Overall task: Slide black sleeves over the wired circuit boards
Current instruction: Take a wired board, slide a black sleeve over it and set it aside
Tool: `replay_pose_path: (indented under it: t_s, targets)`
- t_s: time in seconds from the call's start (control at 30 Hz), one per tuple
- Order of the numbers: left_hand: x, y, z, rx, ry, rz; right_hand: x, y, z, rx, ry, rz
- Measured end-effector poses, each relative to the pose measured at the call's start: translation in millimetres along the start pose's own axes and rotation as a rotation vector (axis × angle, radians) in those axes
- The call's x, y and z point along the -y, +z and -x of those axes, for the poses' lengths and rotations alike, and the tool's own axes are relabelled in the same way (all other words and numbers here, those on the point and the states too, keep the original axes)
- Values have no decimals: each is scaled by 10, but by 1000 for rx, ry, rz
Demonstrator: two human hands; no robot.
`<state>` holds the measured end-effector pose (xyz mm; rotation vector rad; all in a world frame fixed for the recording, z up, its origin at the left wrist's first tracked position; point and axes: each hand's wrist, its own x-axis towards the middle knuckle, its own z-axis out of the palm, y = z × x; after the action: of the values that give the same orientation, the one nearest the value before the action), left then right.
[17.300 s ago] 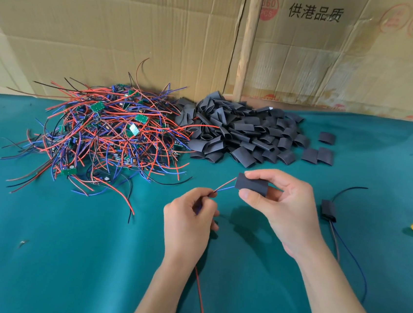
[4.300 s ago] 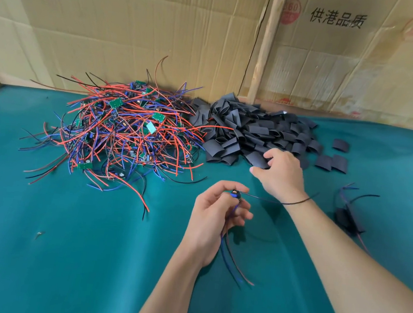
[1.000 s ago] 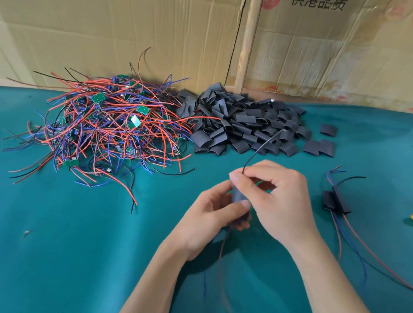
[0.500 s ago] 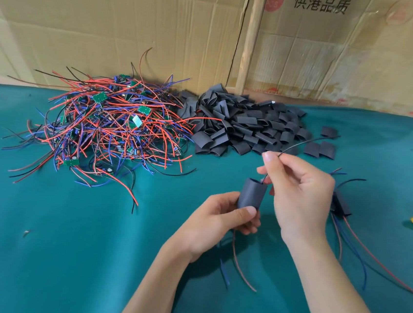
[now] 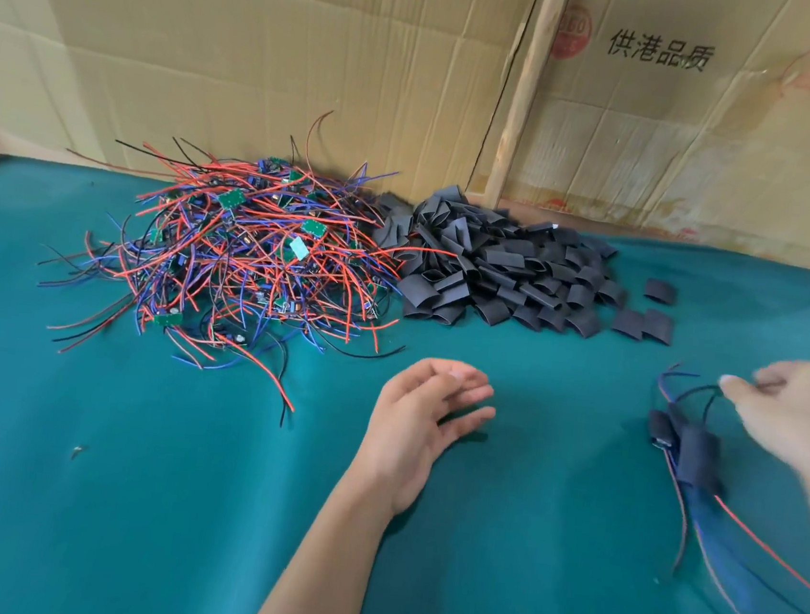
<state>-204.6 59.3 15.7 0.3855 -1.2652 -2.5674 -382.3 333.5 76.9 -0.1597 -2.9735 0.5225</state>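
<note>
Seen from the head camera, a person works at a table covered in teal cloth (image 5: 172, 507), with flattened cardboard sheets (image 5: 270, 52) standing along its far edge. The left hand (image 5: 423, 423) hovers near the centre of the frame, fingers loosely spread and holding nothing. At three o'clock from it, the right hand (image 5: 801, 418), blurred by motion, pinches the end of a black wire (image 5: 699, 390) between thumb and fingertips. That wire leads down to a small cluster of finished sleeved boards (image 5: 688, 446) lying on the cloth just beside the right hand, at its eight o'clock, their red and blue leads trailing toward five o'clock. At eleven o'clock from the left hand sits a tangled heap of wired circuit boards (image 5: 248, 260), green boards showing among red, blue and black wires. Touching that heap's right edge, at one o'clock from the left hand, lies the pile of black sleeves (image 5: 506, 277), a few strays resting just off its right side.
</note>
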Motion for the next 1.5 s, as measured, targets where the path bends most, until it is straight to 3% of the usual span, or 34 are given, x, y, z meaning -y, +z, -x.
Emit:
replay_pose_path:
  t_s: [0.1, 0.23, 0.3, 0.4, 0.6, 0.83, 0.93, 1.27, 1.4, 1.5]
  targets:
    - [-24, -38, -19, -17, -33, 95, 669, -46, 260, -124, -144, -161]
    - [-36, -12, -2, -19, -33, 55, 1947, 252, 870, 326, -652, -267]
    - [-62, -16, 4, -22, -25, 82, 2415, 543, 993, 484, -743, -188]
    - [-89, -3, 17, 13, -40, 61, 2737, 885, 1047, 508, -695, -66]
    - [-59, -51, -31, 46, -32, 35, 2755, 1073, 978, 587, -594, -278]
    - [-49, -70, -57, 14, -33, 97, 2460, 958, 893, 436, -564, -447]
    - [-59, -65, -55, -8, -29, 124, 2349, 956, 853, 459, -522, -505]
    - [-99, -71, -42, -7, -23, 180, 2783, 1017, 878, 626, -651, -248]
    - [-86, -70, -40, -10, -32, 181, 2671, 1027, 812, 668, -627, -365]
    - [-97, -79, -40, -24, -38, 193, 2524, 997, 803, 608, -570, -499]
